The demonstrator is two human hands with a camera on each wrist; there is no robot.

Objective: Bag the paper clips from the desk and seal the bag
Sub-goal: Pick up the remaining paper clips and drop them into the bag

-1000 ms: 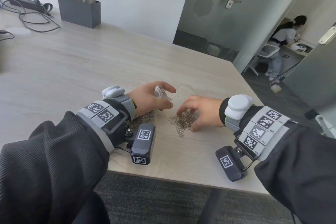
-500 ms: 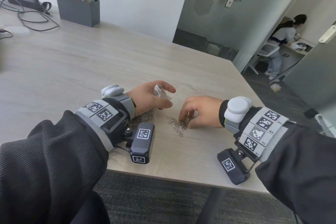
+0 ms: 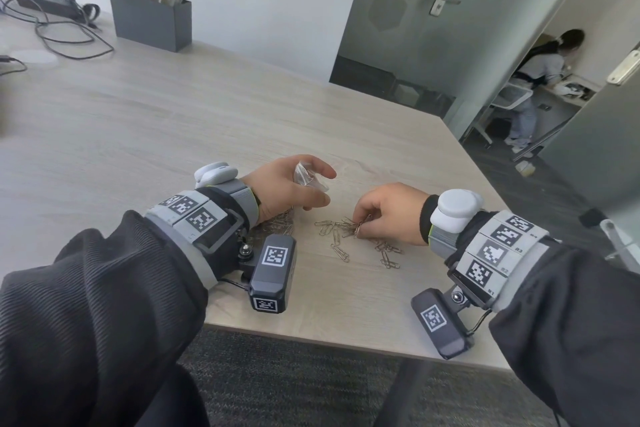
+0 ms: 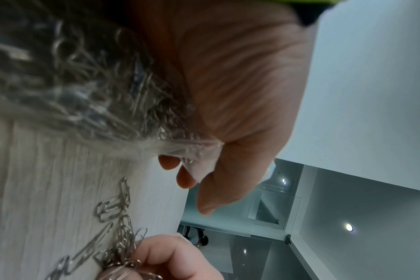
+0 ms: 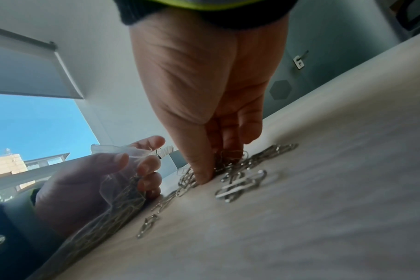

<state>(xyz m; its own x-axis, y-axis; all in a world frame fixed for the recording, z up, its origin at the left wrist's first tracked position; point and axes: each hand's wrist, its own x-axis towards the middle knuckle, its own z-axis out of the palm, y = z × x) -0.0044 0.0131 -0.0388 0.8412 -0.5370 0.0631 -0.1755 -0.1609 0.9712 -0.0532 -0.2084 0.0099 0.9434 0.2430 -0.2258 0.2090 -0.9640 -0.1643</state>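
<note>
Both hands at work over the paper clips near the front of the desk.

From the head view we note the left hand (image 3: 287, 189) curled round the neck of a clear plastic bag (image 3: 308, 177), its lower part resting on the desk (image 3: 138, 121) under the palm; the right hand (image 3: 388, 211) pinches a bunch of paper clips (image 3: 360, 224) just above the loose paper clips (image 3: 337, 246) scattered between the hands. From the left wrist view we see the bag (image 4: 89, 98) already packed with clips against the palm, its mouth gathered at the fingers (image 4: 187, 179). From the right wrist view we record the right thumb (image 5: 199, 170) and fingers closed on the bunch, tips down at the desk (image 5: 324, 189), the left hand (image 5: 84, 181) holding the bag mouth near.
</note>
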